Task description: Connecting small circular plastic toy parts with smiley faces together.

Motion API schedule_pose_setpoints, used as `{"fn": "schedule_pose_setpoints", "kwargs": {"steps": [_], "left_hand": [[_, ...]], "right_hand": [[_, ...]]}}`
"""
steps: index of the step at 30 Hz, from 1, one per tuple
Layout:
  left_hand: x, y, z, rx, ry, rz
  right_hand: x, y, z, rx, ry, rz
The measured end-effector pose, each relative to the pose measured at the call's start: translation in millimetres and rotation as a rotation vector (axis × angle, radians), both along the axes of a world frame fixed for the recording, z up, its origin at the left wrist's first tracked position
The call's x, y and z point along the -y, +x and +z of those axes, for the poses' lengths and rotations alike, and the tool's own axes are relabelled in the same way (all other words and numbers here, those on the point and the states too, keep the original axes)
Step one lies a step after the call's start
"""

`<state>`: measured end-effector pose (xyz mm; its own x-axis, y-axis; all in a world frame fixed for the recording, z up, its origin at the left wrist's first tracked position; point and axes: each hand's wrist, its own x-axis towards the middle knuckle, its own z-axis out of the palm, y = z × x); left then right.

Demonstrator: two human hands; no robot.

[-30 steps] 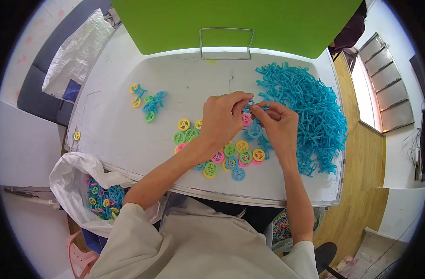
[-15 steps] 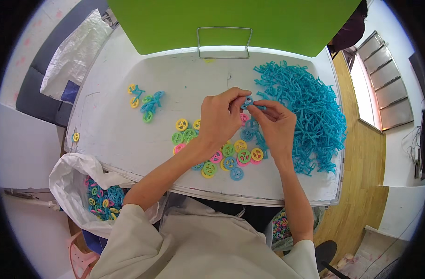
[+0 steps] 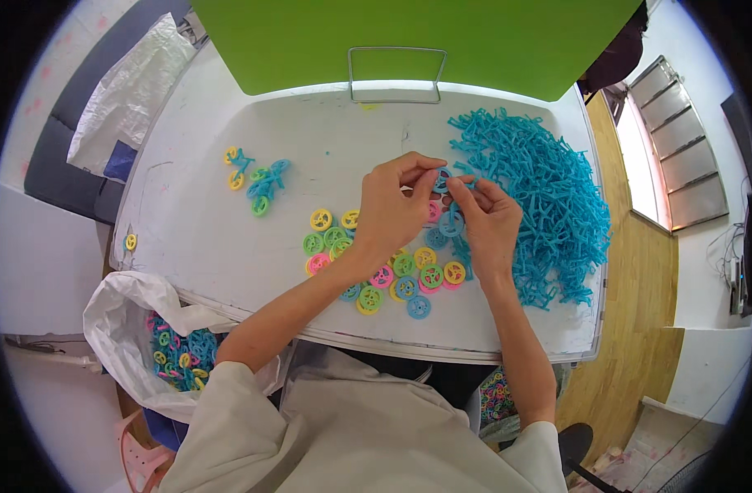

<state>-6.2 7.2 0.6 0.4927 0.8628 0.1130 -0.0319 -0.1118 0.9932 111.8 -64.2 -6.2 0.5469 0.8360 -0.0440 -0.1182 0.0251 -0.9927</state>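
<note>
A blue wheel [image 3: 442, 181] is sitting up above the bench [image 3: 195, 222] between the two hands: the left hand [image 3: 392, 205] is pinching its rim, while the right hand [image 3: 489, 222] is gripping a blue stem [image 3: 466, 181] right beside it. Whether the two are fully joined, the fingers are hiding. Loose wheels [image 3: 419, 307] in several colours are lying below, and a large heap of blue stems [image 3: 561, 205] is spreading to the right, so much seems to be remaining. Farther left, a few joined pieces [image 3: 267, 182] are resting, apparently finished; a white bag [image 3: 117, 300] is holding many similar-looking ones.
</note>
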Motion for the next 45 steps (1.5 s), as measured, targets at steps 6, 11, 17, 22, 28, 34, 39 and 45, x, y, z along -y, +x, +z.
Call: {"fn": "schedule_pose_setpoints", "kwargs": {"steps": [6, 11, 17, 22, 28, 34, 39, 45], "left_hand": [[4, 0, 4, -0.15, 0.235, 0.06], [-1, -1, 4, -0.105, 0.216, 0.024], [-16, -7, 10, 0.1, -0.104, -0.112], [-18, -9, 12, 0.162, -0.242, -0.144], [-63, -41, 38, -0.093, -0.02, 0.039], [-110, -135, 69, -0.635, 0.342, 0.19], [-110, -159, 39, -1.076, 0.648, 0.211], [-66, -95, 9, -0.731, 0.6, -0.036]], "right_hand": [[1, -3, 7, 0.168, 0.001, -0.034], [0, 7, 3, 0.231, 0.062, 0.056], [4, 10, 13, 0.015, 0.132, 0.178], [7, 18, 11, -0.052, 0.109, 0.304], [7, 33, 13, 0.449, 0.106, 0.04], [23, 42, 30, 0.989, -0.134, 0.214], [39, 33, 22, 1.148, -0.247, 0.34], [29, 27, 5, 1.184, -0.26, 0.246]]}}
